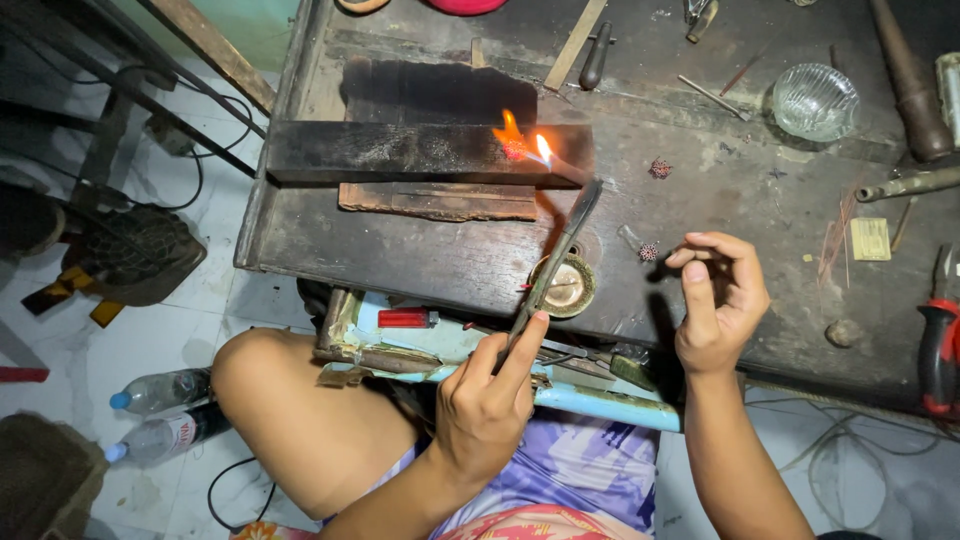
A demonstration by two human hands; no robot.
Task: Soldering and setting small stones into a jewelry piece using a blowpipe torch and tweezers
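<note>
My left hand (487, 395) grips a long dark torch tool (555, 255) that slants up and to the right. At its tip a small orange flame (525, 143) burns against a charred black block (420, 152), on a small red piece. My right hand (716, 298) hovers over the dark workbench (700, 200) with thumb and fingers pinched together; whatever is pinched is too small to make out. Two small spiky red beads (660, 168) (648, 252) lie on the bench near that hand. A round brass dish (566, 286) sits under the torch shaft.
A glass bowl (815, 100) stands at the back right. Red-handled pliers (938, 345) lie at the right edge. A red lighter (407, 318) rests on the lower shelf. Two plastic bottles (160, 415) lie on the tiled floor at left. My bare knee (290, 400) is below the bench.
</note>
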